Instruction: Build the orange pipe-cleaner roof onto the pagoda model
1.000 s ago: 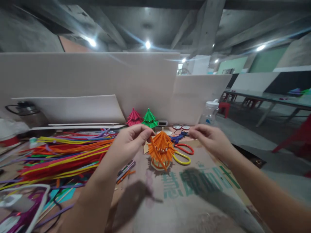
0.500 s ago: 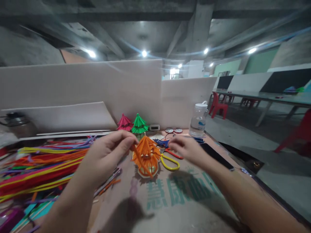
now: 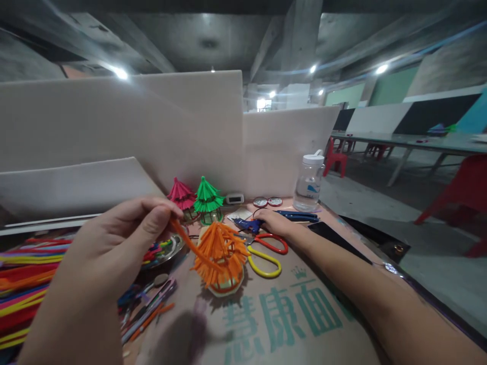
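My left hand (image 3: 129,238) pinches one end of an orange pipe cleaner (image 3: 192,245) between thumb and fingers. The strip slants down across the front of a small orange pavilion model (image 3: 218,248), which stands upright on a pale base. My right hand (image 3: 272,223) is stretched forward, its fingers curled at the handle of a blue glue gun (image 3: 245,224) lying on the table; the fingertips are partly hidden. Just in front of that hand lie scissors with one red and one yellow handle (image 3: 265,274), close to the model's right side.
Pink (image 3: 182,195) and green (image 3: 208,197) pavilion models stand behind. A water jug (image 3: 308,185) is at the back right, near blue-handled pliers (image 3: 299,216). Colourful pipe cleaners (image 3: 26,274) and a dish of scraps (image 3: 173,253) lie left. White boards (image 3: 171,126) wall the back.
My right hand has moved forward and down onto the blue glue gun. My left hand has drawn left with the pipe cleaner's end. The view has shifted somewhat.
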Demonstrator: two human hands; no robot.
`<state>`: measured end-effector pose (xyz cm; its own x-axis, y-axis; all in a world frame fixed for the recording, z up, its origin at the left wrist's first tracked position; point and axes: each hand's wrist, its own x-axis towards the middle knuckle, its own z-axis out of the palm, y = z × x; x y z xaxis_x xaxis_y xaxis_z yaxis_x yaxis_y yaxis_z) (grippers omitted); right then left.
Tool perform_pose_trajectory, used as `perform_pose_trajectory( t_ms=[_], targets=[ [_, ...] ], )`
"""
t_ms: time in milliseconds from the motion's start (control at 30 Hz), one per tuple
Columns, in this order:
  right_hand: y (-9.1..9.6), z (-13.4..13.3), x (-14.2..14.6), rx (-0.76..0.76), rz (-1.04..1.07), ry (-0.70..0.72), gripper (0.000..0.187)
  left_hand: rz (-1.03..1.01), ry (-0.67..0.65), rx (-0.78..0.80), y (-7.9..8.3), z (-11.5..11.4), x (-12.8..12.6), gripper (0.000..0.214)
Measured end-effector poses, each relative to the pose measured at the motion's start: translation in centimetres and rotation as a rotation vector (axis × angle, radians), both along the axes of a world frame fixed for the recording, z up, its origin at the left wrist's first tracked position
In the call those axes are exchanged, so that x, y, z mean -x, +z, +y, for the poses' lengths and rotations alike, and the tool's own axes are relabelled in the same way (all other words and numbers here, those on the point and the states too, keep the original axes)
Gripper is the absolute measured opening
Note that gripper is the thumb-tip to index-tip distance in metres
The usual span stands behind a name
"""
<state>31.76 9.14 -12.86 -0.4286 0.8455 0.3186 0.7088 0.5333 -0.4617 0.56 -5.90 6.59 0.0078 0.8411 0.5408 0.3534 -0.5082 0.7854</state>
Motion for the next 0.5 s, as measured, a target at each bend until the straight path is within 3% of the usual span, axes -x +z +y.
perform_pose_trajectory(
  t_ms=[200,433,500],
  targets=[
    [-1.8,1.6,-0.4,0.011,0.064,-0.263,0.034,-0.097,0.138,-0.043,0.0,-0.7,-0.8,0.016],
    [-1.5,2.9,-0.5,0.096,0.02,-0.351,0.034,0.054,-0.054,-0.097,-0.3,1.4,1.4,0.011],
    [-1.3,2.4,-0.3,0.08,0.01,-0.378,0.034,0.086,-0.052,-0.125,-0.4,1.7,1.4,0.014]
  ],
)
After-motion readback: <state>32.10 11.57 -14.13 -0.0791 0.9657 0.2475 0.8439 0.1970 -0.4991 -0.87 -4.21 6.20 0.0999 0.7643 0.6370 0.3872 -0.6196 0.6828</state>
